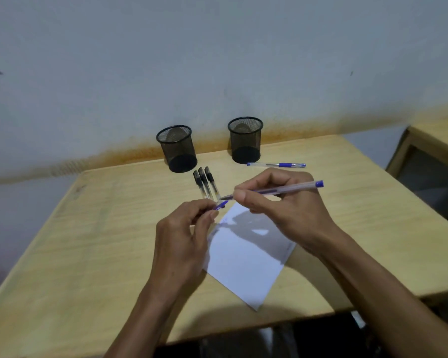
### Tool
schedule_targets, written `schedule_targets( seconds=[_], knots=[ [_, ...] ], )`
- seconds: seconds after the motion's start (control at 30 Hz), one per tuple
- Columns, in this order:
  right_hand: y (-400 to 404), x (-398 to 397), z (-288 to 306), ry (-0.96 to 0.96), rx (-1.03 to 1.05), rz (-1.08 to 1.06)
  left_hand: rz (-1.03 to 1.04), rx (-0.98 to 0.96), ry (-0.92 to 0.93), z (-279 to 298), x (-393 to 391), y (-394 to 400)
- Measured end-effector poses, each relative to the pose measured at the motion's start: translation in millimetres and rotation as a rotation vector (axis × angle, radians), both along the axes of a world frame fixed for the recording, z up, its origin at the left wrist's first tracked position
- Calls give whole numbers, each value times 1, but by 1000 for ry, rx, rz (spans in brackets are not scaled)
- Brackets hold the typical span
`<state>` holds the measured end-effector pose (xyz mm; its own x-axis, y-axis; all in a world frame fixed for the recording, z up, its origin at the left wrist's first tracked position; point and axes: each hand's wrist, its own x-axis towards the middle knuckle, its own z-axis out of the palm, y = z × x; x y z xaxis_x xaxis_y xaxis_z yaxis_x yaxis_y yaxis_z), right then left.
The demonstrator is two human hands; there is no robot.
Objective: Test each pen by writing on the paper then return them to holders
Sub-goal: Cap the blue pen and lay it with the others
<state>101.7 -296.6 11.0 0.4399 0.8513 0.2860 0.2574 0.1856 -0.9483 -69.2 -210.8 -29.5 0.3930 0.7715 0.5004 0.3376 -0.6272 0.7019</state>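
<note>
My right hand [282, 202] grips an uncapped blue pen [290, 188], its tip pointing left just above the far corner of the white paper [246, 259]. My left hand [184, 236] pinches the blue pen cap [221, 204] close to that tip. A faint blue mark shows near the paper's far corner. Three capped black pens [204, 183] lie side by side in front of the left mesh holder [177, 149]. Another blue pen [276, 165] lies capped beside the right mesh holder [245, 140]. No pen shows in either holder.
The wooden table [88, 241] stands against a grey wall. A second wooden piece of furniture [435, 140] stands at the far right, past a gap. The table's front edge runs just below the paper.
</note>
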Motion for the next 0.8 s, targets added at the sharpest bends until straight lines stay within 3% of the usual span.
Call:
schedule_targets(
  seconds=[0.33, 0.53, 0.8],
  knots=[
    [-2, 0, -5, -39, -51, -35, -60, 74, -5, -3, -1, 0],
    [3, -1, -6, -81, -53, 51, -135, 97, -11, 3, 1, -2],
    [11, -8, -21, 27, 52, 48, -121, 129, -22, 10, 2, 1]
  ],
)
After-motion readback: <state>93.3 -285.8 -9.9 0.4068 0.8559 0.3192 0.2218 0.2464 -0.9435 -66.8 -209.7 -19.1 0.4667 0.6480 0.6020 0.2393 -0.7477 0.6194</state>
